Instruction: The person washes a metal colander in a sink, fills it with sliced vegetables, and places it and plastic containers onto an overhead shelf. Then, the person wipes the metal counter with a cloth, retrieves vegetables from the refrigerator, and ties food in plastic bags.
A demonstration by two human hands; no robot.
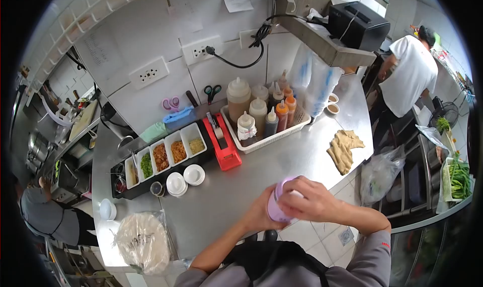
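Note:
A lilac cup-like container is held at the near edge of the steel counter. My left hand is wrapped around its side. Over the top, my right hand has its fingers curled down and closed on the upper part, where something pale shows. Whether that pale part is a lid, I cannot make out, since the fingers cover it. Farther right on the counter lies a crumpled tan cloth.
Sauce bottles fill a white basket at the back. Left of it stand a red tape dispenser, food tubs and small white bowls. A plastic-wrapped stack lies front left. Two people work nearby.

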